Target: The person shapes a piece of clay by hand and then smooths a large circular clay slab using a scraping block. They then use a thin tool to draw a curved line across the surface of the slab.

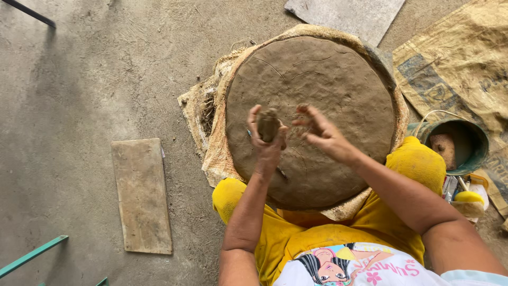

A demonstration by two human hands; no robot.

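A wide round slab of brown clay (328, 79) lies on burlap sacking (214, 153) in front of my knees. My left hand (267, 145) is over its near part, fingers closed around a small lump of clay (268, 124). My right hand (320, 132) hovers just to the right of the lump, fingers spread and smeared with clay, holding nothing. Faint scored lines run across the slab's surface.
A wooden board (142, 195) lies on the concrete floor at the left. A green bucket (479, 159) stands at the right beside a woven sack (465, 58). A grey flat slab (344, 13) lies beyond the clay. Green metal bars (32, 255) sit at bottom left.
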